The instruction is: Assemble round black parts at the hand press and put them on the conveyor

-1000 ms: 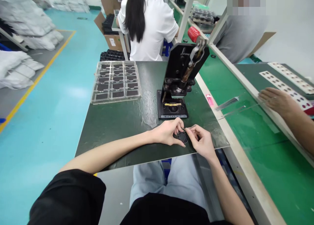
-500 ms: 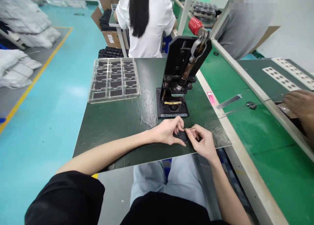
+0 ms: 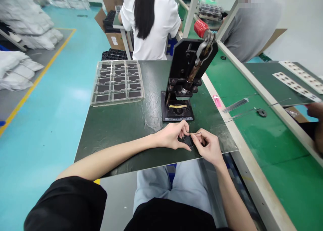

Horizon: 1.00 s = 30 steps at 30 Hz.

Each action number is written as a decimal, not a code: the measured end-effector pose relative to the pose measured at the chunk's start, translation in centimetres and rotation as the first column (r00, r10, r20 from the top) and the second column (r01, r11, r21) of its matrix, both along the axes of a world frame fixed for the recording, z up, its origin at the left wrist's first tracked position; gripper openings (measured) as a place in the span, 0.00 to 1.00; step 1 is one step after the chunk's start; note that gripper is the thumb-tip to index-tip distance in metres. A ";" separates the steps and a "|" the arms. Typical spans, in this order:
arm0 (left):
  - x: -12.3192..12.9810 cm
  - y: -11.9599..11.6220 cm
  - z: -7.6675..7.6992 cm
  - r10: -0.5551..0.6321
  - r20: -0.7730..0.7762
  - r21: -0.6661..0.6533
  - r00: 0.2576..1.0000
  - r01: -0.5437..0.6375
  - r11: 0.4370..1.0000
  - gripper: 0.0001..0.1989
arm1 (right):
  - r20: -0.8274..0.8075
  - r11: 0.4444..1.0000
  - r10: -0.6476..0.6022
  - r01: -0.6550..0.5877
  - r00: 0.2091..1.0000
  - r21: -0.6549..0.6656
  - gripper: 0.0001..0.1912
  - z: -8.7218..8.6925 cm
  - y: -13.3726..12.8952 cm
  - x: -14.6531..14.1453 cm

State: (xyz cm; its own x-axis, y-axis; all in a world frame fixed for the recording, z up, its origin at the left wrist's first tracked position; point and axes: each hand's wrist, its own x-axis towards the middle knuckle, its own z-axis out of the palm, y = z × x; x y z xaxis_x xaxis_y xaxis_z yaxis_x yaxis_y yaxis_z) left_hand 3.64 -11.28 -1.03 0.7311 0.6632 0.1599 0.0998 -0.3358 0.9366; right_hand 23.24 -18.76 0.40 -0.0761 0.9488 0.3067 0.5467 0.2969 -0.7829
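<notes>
My left hand (image 3: 173, 136) lies at the front of the dark green table, thumb and fingers curled around a small black round part (image 3: 188, 141). The part rests at the tabletop, partly covered by my fingers. From the right, my right hand (image 3: 208, 146) pinches a thin dark strip (image 3: 198, 133) at the part's upper edge; the pinched tip is too small to make out. Just beyond my hands stands a black hand press (image 3: 180, 84) with a red-gripped lever (image 3: 201, 28). A yellow strip (image 3: 178, 106) lies across its base.
A clear tray (image 3: 117, 101) with dark rectangular pieces sits at the table's far left. Along the right runs a green conveyor (image 3: 280, 140) behind a pale rail, carrying a black part (image 3: 261, 113) and thin strips (image 3: 236, 105). One co-worker sits ahead, another across the conveyor.
My hands stay almost in place around the black part. On the conveyor, the black parts have shifted slightly nearer. The co-worker's hand at the right has drawn back toward the frame edge.
</notes>
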 end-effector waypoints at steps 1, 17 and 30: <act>0.0 0.0 0.0 -0.003 0.002 0.005 1.000 0.003 1.000 0.37 | -0.001 1.000 0.001 -0.001 1.000 0.001 0.17 0.0 0.0 0.0; 0.1 0.0 0.4 0.006 0.002 0.024 1.000 -0.006 1.000 0.36 | 0.004 1.000 0.010 -0.010 1.000 0.029 0.17 0.1 0.1 -0.1; 0.1 -0.1 0.1 0.011 0.038 0.046 0.999 -0.013 0.999 0.34 | 0.072 0.994 0.009 -0.017 0.997 0.107 0.15 0.0 0.0 -0.4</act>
